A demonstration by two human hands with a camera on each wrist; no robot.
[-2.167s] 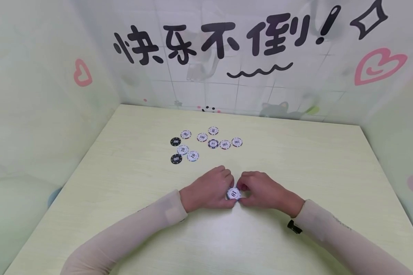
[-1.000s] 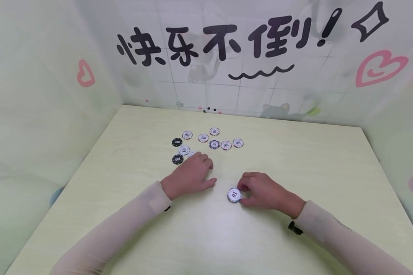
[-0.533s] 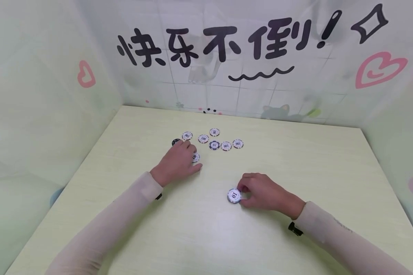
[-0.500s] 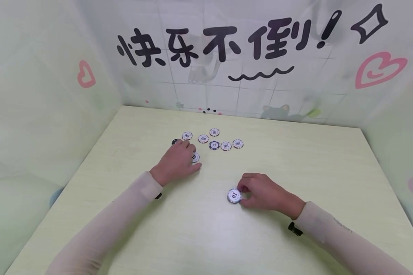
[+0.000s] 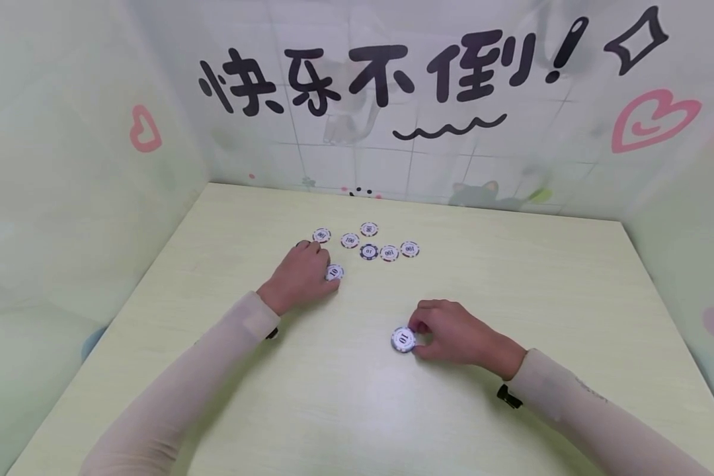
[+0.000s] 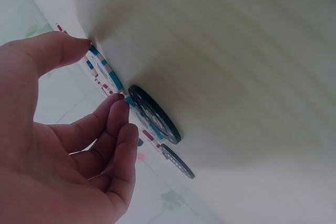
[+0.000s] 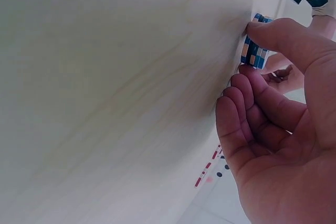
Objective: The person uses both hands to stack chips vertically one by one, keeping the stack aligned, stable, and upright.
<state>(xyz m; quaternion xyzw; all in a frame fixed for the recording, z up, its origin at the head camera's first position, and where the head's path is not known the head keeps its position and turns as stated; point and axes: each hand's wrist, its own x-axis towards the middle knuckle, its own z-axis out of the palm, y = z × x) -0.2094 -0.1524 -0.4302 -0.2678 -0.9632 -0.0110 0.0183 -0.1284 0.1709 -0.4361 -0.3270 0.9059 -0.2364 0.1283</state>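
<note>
In the head view, my left hand is over the left end of a scatter of poker chips. Its thumb and index fingertips pinch opposite edges of a white 10 chip with teal edge marks, which lies flat on the table. In the left wrist view a black chip lies right beside those fingertips, with another black chip farther off; the hand mostly hides both from the head camera. Nearer the front, my right hand holds a short stack of 10 chips by its edge, between thumb and index finger.
Several loose chips lie flat behind the hands: a white 100 chip, a dark-edged 10 chip and a red-marked 100 chip among them. Printed cloth walls enclose the pale table at the back and sides.
My left hand has left the stack, moved left and away over the loose chips, and its thumb has closed in on the white 10 chip. The right hand has stayed at the stack.
</note>
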